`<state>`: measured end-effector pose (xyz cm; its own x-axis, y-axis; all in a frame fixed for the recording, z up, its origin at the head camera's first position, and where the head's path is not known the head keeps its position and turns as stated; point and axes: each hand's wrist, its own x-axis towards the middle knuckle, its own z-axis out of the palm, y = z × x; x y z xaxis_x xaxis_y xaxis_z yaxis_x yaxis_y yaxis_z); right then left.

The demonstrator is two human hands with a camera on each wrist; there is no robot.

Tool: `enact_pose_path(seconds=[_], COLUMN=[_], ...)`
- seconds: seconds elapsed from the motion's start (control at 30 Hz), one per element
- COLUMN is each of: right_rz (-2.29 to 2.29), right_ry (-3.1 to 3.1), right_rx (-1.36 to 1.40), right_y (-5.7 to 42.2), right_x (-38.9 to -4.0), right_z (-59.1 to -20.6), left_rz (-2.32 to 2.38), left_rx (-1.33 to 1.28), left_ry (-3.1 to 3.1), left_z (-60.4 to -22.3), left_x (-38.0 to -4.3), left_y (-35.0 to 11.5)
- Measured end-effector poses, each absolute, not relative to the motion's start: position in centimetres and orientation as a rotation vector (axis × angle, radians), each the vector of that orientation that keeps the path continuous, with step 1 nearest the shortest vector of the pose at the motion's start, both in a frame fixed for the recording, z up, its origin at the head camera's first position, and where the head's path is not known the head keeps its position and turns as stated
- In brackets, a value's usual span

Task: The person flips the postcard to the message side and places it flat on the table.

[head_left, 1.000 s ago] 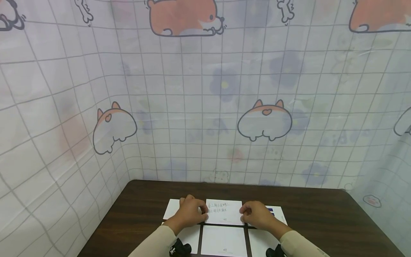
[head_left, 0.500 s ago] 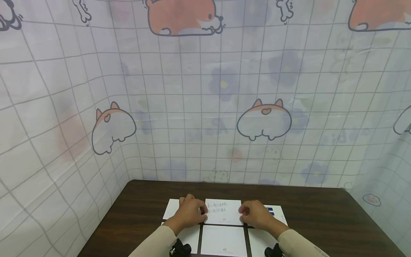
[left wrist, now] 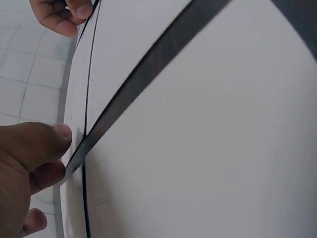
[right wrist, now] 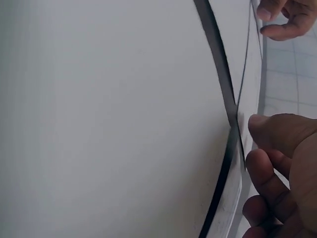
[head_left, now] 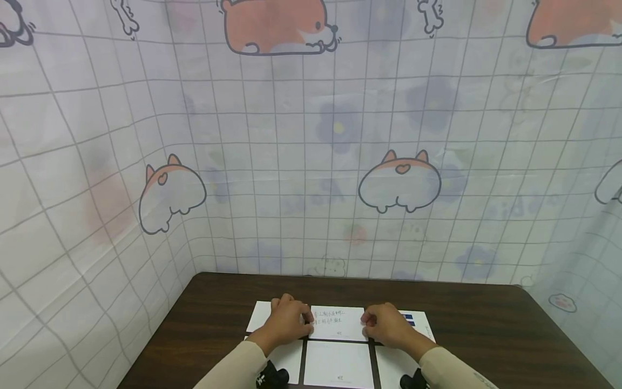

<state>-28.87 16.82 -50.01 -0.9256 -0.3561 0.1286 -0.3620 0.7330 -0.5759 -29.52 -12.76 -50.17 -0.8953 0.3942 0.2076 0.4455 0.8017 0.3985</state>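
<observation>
Six-sided order aside, several white paper cards lie in two rows on the dark table. The far middle card (head_left: 335,327) bears two lines of handwriting and a small mark near its lower edge. At its left edge, my left hand (head_left: 286,320) pinches it between thumb and fingers. My right hand (head_left: 387,326) holds the opposite edge the same way. Both wrist views show the thumb (left wrist: 57,136) and curled fingers (right wrist: 262,171) close along the card's sides; the exact contact is hard to make out. The near middle card (head_left: 337,363) has a small handwritten mark.
The far left card (head_left: 259,316) and far right card (head_left: 424,323), with blue marks, are partly covered by my hands. A near left card (head_left: 289,359) and near right card (head_left: 394,364) flank the near middle one. A patterned curtain (head_left: 311,216) stands behind the brown table (head_left: 214,324).
The far edge of the far middle card has dropped slightly, so the card now looks flatter. Both hands stay almost where they were.
</observation>
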Motion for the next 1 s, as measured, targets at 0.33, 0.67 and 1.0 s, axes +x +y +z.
enact_pose_path(seconds=[0.33, 0.67, 1.0], right_rz=[0.978, 0.956, 0.901], right_ry=[-2.891, -2.906, -2.975], right_rx=[0.548, 0.598, 0.453], right_y=[19.2, 21.0, 22.2], right_x=[-29.6, -29.5, -29.3], right_z=[-49.3, -49.1, -49.2], left_rz=[-0.667, -0.705, -0.719], left_rx=[-0.774, -0.806, -0.798], left_ry=[-2.84, -2.89, -2.931], left_z=[-48.9, -48.8, -48.6], left_x=[-29.5, -29.6, -29.1], left_y=[-11.9, -10.2, -8.4])
